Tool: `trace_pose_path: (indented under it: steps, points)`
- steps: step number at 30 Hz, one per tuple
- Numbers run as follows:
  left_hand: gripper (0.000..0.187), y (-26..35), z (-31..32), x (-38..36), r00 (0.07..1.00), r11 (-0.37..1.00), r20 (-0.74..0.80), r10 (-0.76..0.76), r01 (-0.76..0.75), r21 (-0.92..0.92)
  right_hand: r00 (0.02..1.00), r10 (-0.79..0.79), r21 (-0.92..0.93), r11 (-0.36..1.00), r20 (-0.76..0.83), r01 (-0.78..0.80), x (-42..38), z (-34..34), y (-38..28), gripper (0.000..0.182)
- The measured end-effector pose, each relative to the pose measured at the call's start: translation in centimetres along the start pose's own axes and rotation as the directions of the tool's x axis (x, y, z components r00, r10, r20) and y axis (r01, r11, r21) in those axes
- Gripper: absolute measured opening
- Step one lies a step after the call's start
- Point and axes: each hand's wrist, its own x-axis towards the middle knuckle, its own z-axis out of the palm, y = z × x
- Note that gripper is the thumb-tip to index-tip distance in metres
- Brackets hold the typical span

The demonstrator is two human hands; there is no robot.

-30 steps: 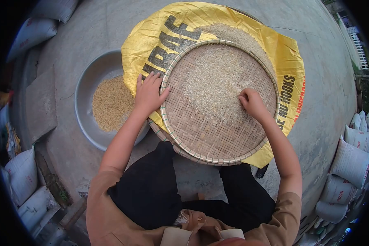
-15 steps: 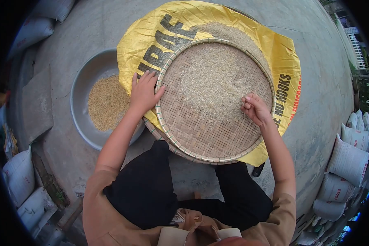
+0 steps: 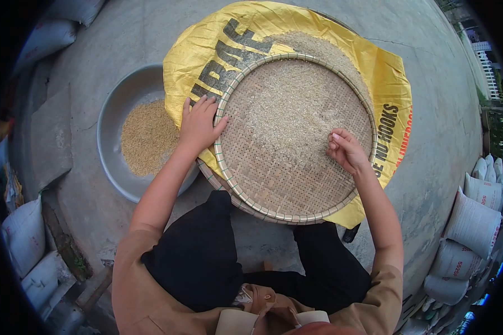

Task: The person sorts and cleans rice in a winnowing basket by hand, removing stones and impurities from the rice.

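A round woven bamboo winnowing tray (image 3: pixel 279 195) lies in front of my knees, with pale rice grains (image 3: pixel 288 109) spread over its far and middle part. My left hand (image 3: pixel 201 125) rests at the tray's left rim, fingers stretched out over the yellow sack and the thumb across the rim. Over the right side of the tray is my right hand (image 3: pixel 345 149), its fingertips pinched together near the edge of the grains. Whatever sits between those fingertips is too small to make out. Under the tray spreads a yellow woven sack (image 3: pixel 193 53) with black lettering.
Left of the tray stands a grey metal basin (image 3: pixel 109 153) holding brownish unhusked grain (image 3: pixel 148 137). More pale grain (image 3: pixel 318 44) lies on the sack beyond the tray. Stacked white sacks (image 3: pixel 472 220) line the right side; others (image 3: pixel 25 234) stand at the left on the concrete floor.
My right hand has shifted very slightly left, still pinched. The left hand keeps its place on the rim. The whole view has moved a little.
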Motion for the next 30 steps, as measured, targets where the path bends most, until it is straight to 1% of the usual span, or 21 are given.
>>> trace_pose_path:
  steps: [2,4,6,7,9,10,11,12,13,14,15,16,17,18,20,22,24,25,27,28,30]
  points:
    - [0.047,0.0,-0.1,-0.2,1.000,1.000,0.004,-0.007,0.007,0.006,0.999,0.006,0.004,1.000,0.035,-0.006,0.5,0.7,0.1,0.006]
    - [0.046,0.0,-0.1,-0.1,1.000,1.000,0.018,-0.017,0.018,-0.008,0.995,0.058,-0.052,0.997,0.080,-0.054,1.6,2.1,-0.2,0.004]
    - [0.046,0.1,-0.3,0.1,0.999,1.000,0.021,-0.030,0.030,-0.005,0.992,0.024,-0.078,0.997,0.126,-0.015,3.8,5.7,-0.8,0.005]
    - [0.046,0.1,-0.3,0.0,0.999,0.999,0.042,-0.035,0.035,-0.008,0.987,-0.002,-0.091,0.996,0.159,0.017,5.1,8.3,-0.9,0.006]
    - [0.044,0.6,-0.8,-0.2,0.998,0.999,0.050,-0.031,0.031,-0.013,0.960,-0.100,-0.137,0.981,0.263,0.140,7.1,16.4,-1.7,0.010]
    - [0.043,0.9,-1.1,-0.1,0.998,0.997,0.048,-0.035,0.038,-0.072,0.914,-0.117,-0.138,0.973,0.389,0.183,7.7,20.4,-1.5,0.020]
    - [0.043,0.9,-1.3,0.2,0.998,0.991,0.042,-0.041,0.046,-0.127,0.880,-0.092,-0.318,0.910,0.467,0.264,7.3,24.3,-1.7,0.028]
    - [0.043,0.4,-0.1,0.1,0.998,0.992,0.046,-0.036,0.041,-0.117,0.800,-0.139,-0.483,0.733,0.583,0.479,7.0,27.2,-1.3,0.029]
    - [0.043,-0.5,2.2,-0.3,0.996,0.957,-0.069,-0.060,0.038,-0.288,0.706,-0.138,-0.575,0.483,0.695,0.661,6.8,28.7,-1.0,0.030]
    - [0.043,-0.4,2.2,-0.5,0.979,0.892,-0.176,-0.105,0.015,-0.451,0.704,-0.143,-0.569,0.490,0.696,0.661,6.8,28.8,-0.4,0.030]
    - [0.043,-0.5,2.0,-0.6,0.980,0.894,-0.172,-0.103,0.016,-0.447,0.653,-0.291,-0.590,0.279,0.700,0.757,6.9,28.6,0.2,0.030]
    - [0.043,0.8,-0.7,0.0,0.987,0.919,-0.037,-0.153,0.129,-0.374,0.567,-0.419,-0.606,0.047,0.709,0.794,7.0,28.4,0.5,0.030]
    - [0.044,1.5,-2.1,0.3,0.973,0.930,0.092,-0.213,0.230,-0.286,0.655,-0.434,-0.665,0.154,0.619,0.731,6.9,27.4,-0.2,0.030]
    - [0.044,0.6,-1.1,0.0,1.000,0.996,0.017,-0.014,0.015,-0.088,0.735,-0.434,-0.709,0.259,0.522,0.656,6.7,25.6,-1.6,0.030]
    - [0.045,0.1,0.0,-0.2,1.000,0.998,-0.005,-0.011,0.010,-0.054,0.738,-0.531,-0.765,0.235,0.416,0.600,7.3,20.5,-2.9,0.026]
    - [0.046,-0.1,0.3,0.0,0.999,1.000,-0.035,-0.018,0.017,-0.023,0.877,-0.447,-0.877,0.334,0.176,0.346,5.7,16.3,-4.7,0.024]
    - [0.046,-0.1,0.5,-0.1,0.999,1.000,-0.044,-0.009,0.008,-0.024,0.912,-0.409,-0.917,0.352,0.029,0.187,5.5,10.8,-4.0,0.025]
    - [0.046,-0.1,0.5,-0.2,0.999,0.999,-0.042,-0.011,0.010,-0.034,0.914,-0.406,-0.920,0.348,0.025,0.179,5.0,9.0,-3.4,0.025]
    - [0.046,0.0,0.4,-0.1,0.999,1.000,-0.044,-0.016,0.015,-0.020,0.948,-0.309,-0.918,0.393,-0.070,0.061,3.6,6.5,-2.2,0.024]
    - [0.045,0.0,0.3,-0.1,0.999,1.000,-0.040,-0.016,0.016,-0.019,0.947,-0.311,-0.917,0.394,-0.076,0.056,3.2,5.8,-1.5,0.024]
    - [0.045,0.0,0.4,-0.1,0.999,1.000,-0.041,-0.012,0.012,-0.017,0.967,-0.247,-0.899,0.434,-0.063,0.052,2.7,4.9,-0.7,0.022]
